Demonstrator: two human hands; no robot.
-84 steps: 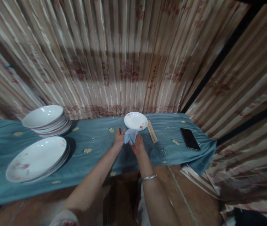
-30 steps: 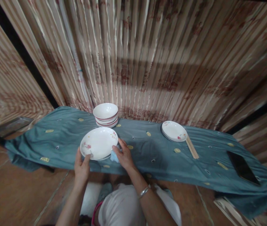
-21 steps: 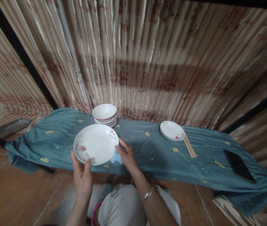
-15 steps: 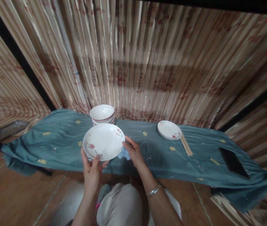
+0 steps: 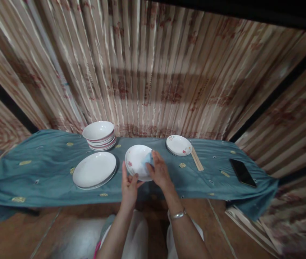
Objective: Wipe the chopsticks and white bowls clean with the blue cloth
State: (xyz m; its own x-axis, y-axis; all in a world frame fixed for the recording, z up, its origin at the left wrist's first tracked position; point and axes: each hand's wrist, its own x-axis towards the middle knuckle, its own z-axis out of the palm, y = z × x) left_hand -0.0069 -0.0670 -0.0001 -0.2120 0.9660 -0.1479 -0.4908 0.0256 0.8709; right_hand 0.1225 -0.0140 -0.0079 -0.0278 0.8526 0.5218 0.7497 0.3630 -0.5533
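Observation:
My left hand [image 5: 129, 185] grips the lower left rim of a white plate [image 5: 135, 156] with a floral pattern, thumb on top and fingers below. The plate is held tilted over the front of the cloth-covered table. My right hand [image 5: 160, 171] presses a light blue cloth [image 5: 147, 159] against the right side of its upper face, covering part of it. Just left of this plate lies a short stack of larger white plates [image 5: 95, 169]. Behind them stands a stack of white bowls [image 5: 99, 131] with reddish bands.
Small floral plates [image 5: 179, 144] are stacked at the right, with wooden chopsticks [image 5: 197, 160] beside them. Farther right lies a black phone [image 5: 242, 172]. A teal tablecloth [image 5: 53, 172] covers the table, and pleated curtains [image 5: 142, 72] hang behind it between dark poles.
Earlier my hands held a larger plate farther left; now they hold a smaller one. Larger plates now show at the left. The blue cloth has moved onto the plate's face. My view has shifted right.

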